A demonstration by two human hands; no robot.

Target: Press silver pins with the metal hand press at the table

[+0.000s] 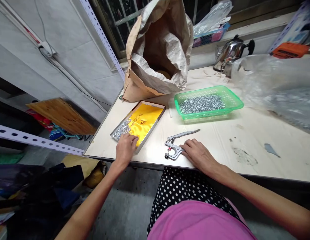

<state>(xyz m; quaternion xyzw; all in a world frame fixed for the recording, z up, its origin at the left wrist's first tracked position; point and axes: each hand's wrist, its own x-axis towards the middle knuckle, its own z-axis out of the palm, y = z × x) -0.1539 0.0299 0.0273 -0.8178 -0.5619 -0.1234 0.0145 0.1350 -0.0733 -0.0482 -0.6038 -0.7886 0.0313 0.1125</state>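
My left hand reaches over the near rim of a shallow box lid. Its thumb and fingers are curled together, and whatever they may hold is hidden. Inside the lid are a heap of small silvery metal pieces and a yellow printed plastic bag. My right hand rests on the table, its fingers closed over the lower handle of a pair of grey hand-press pliers. The upper handle stands spread away, and a spring and round jaw tip show. Behind the pliers, a green plastic basket holds many similar metal pieces.
A large open paper sack stands at the table's back left. Farther right are a metal kettle, an orange object and a big clear plastic bag. A grey scrap lies on the table at right.
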